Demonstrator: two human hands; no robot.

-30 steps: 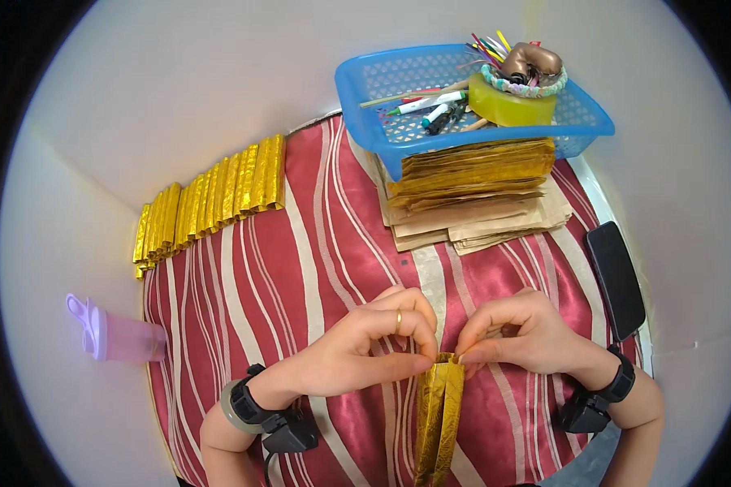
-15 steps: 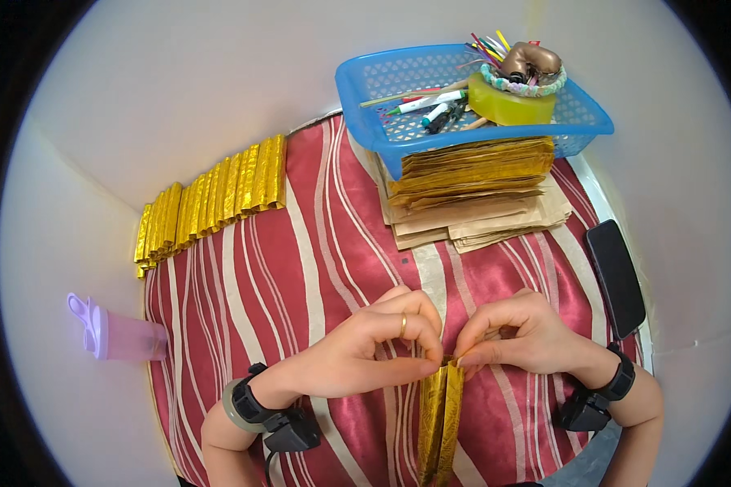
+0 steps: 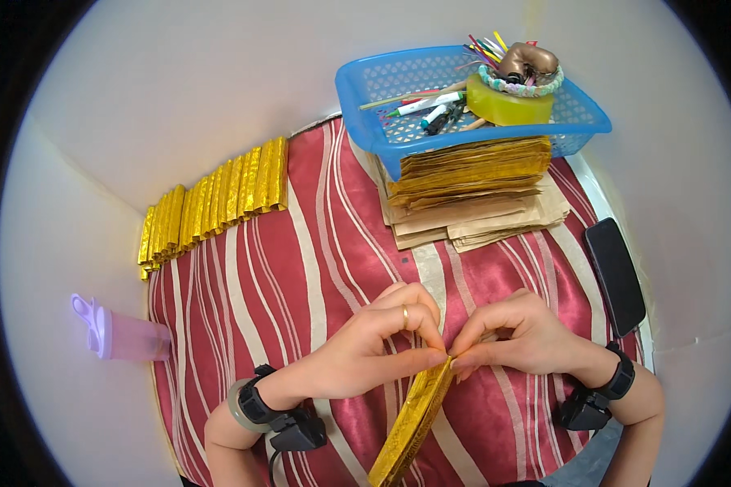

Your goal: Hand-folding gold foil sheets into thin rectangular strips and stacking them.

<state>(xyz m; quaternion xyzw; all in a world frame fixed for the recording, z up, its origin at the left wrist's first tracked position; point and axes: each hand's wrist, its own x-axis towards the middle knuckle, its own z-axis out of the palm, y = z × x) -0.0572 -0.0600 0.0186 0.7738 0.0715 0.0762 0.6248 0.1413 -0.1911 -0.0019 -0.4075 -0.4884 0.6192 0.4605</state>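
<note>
A long folded strip of gold paper slants down toward the lower edge of the head view, its top end between my fingertips. My left hand, with a ring on one finger, pinches the left side of that end. On the other side, my right hand pinches the same end with thumb and forefinger. The two hands nearly touch there, and the fingertips cover the very top of the strip. Both wrists carry black straps with small black devices.
Finished-looking gold paper strips stand in a row at the far left. A blue basket of pens and tape sits behind a stack of gold and brown paper. A phone lies right; a purple cup stands left.
The gold strip's lower end has swung left, so it now slants and looks narrower at the top. My fingertips have come together at its upper end.
</note>
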